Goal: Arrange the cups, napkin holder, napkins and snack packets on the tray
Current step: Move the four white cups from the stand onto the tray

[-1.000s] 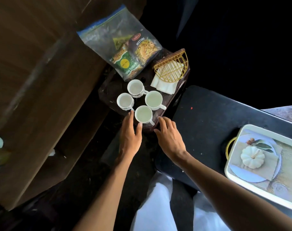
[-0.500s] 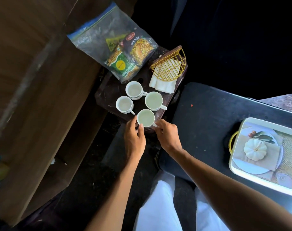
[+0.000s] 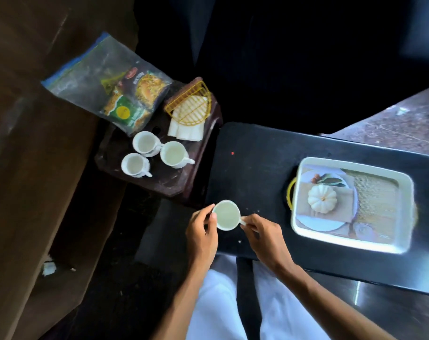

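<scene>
We see a white cup (image 3: 226, 215) held in both hands over the near left corner of a black table (image 3: 257, 155); the left hand (image 3: 201, 235) curls its fingers round the cup's left side, and the right hand (image 3: 264, 238) pinches the handle; the tray (image 3: 355, 165) lies to the right on the same table, well apart from the cup; 3 other cups (image 3: 173, 154) stand on a brown stool (image 3: 174, 182) at far left, near a yellow napkin holder (image 3: 189, 104) lying on white napkins (image 3: 186, 132); snack packets (image 3: 144, 89) sit in a clear bag (image 3: 86, 77) at the stool's far edge.
</scene>
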Motion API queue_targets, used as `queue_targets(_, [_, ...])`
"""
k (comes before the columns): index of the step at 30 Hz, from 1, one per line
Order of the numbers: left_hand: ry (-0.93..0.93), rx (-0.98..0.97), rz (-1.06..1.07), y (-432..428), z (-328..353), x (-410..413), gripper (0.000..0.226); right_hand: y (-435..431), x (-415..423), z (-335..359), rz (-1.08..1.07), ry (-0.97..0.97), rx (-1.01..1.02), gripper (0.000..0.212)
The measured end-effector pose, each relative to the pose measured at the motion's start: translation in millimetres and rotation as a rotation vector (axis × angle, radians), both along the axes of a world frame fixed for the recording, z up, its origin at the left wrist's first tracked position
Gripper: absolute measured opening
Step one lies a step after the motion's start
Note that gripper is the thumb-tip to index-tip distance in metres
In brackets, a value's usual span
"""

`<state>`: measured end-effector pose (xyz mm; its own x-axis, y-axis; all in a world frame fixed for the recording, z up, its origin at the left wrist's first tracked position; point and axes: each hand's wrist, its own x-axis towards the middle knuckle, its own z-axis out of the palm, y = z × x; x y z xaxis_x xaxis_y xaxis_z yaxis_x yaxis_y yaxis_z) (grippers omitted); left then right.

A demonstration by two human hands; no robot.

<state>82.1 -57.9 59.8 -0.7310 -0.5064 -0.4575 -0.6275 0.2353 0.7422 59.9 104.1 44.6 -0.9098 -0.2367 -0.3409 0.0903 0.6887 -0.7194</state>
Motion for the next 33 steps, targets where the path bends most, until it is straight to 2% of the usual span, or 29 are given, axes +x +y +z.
queue_targets(4, [-0.043, 0.097, -0.079, 72.8, -3.4, -0.3, 0.023, 73.1, 11.3, 1.8, -0.137, 0.047, 0.078, 0.008])
queue_targets(8, [-0.091, 0.112, -0.155, 147.6, -9.8, -4.4, 0.027, 138.6, 12.8, -5.4, -0.253, 0.007, 0.154, 0.003])
queue_targets(14, [-0.182, 0.131, -0.202, 221.3, -28.8, -12.2, 0.031, 204.4, 6.4, -31.3, -0.278, -0.057, 0.188, 0.008])
queue_targets(33, [-0.307, 0.068, -0.344, 246.5, -67.8, -30.8, 0.036, 236.2, -8.0, -79.8, -0.237, -0.113, 0.093, 0.008])
